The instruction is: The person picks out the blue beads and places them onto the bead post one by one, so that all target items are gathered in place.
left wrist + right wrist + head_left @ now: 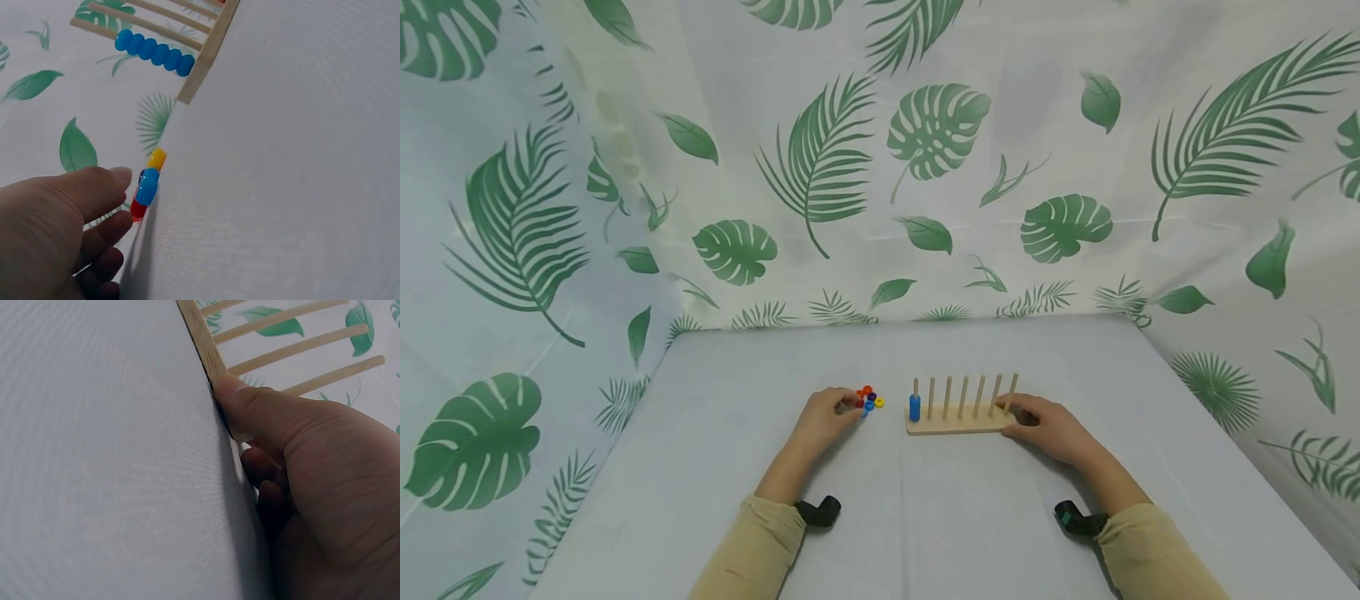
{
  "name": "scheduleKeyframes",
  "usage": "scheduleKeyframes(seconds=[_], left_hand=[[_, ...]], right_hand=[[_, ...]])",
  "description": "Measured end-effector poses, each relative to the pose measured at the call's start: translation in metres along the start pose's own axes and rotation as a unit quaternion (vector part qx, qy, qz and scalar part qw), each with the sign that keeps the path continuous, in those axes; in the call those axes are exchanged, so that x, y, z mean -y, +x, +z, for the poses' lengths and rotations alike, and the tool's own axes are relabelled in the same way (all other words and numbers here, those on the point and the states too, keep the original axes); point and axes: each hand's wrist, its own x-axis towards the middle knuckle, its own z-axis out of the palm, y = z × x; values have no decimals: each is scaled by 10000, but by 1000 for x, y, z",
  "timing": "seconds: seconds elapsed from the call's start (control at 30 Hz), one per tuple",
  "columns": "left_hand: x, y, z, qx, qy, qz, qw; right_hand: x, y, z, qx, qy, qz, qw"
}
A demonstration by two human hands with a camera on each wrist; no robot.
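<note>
A wooden peg rack (955, 428) stands on the table with a row of upright pegs. Its leftmost peg bears a stack of several blue beads (914, 408); the other pegs are bare. My right hand (1054, 431) grips the right end of the base, the thumb (231, 387) on its front edge and the other fingers behind, partly hidden. Left of the rack lies a small cluster of loose beads, among them a yellow bead (879, 402), a blue bead (147, 189) and a red bead (137, 210). My left hand (822, 423) reaches to this cluster, thumb and fingers parted around nothing.
A pale cloth covers the table (865, 533). Leaf-printed sheeting (850, 275) hangs behind and on both sides of it. Each wrist wears a black camera mount, such as the left one (820, 512), just past the sleeve.
</note>
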Motion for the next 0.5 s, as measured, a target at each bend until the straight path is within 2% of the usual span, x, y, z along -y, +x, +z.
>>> scheduleKeyframes(seconds=[0.5], left_hand=[[0,-3,6,-35,431,192,9989]], right_hand=[[2,0,-1,23,-5,20,10000]])
